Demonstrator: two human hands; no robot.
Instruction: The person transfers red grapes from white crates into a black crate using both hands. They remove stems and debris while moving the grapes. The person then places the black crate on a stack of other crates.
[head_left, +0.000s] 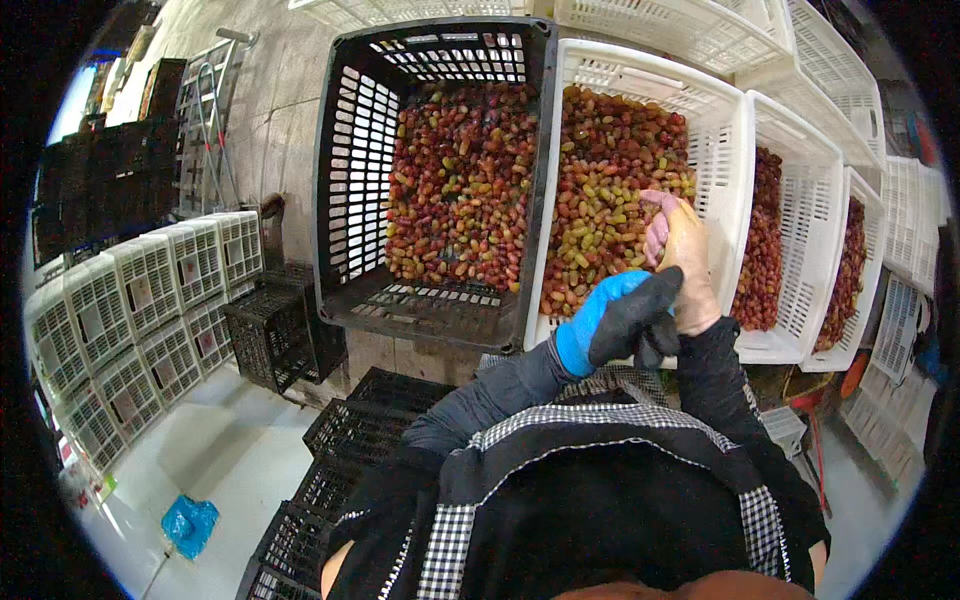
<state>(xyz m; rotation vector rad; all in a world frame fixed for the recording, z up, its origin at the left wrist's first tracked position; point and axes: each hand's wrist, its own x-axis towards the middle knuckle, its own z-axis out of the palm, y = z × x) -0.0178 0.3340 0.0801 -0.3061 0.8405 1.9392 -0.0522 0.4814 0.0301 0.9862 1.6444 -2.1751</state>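
My left hand (619, 322) wears a blue knit glove with a black coated palm. Its fingers are curled in close against the wrist of my right hand (682, 244); whether they grip anything is hidden. Bare and bent, my right hand hangs over a white plastic crate (720, 165), its fingers a little apart and nothing visible between them. Loose oval grapes (600, 202), red, amber and yellow-green, cover the bottom of this crate beneath both hands. Directly to its left stands a black plastic crate (431, 319) with slotted walls, holding redder grapes (457, 195).
Two more white crates (806, 225) (862, 292) of dark red grapes line up on the right. White crates (675, 34) stand behind. Stacked white crates (142, 292) and black crates (274, 322) occupy the left floor. More black crates (337, 480) lie beside me, near a blue plastic sheet (189, 525).
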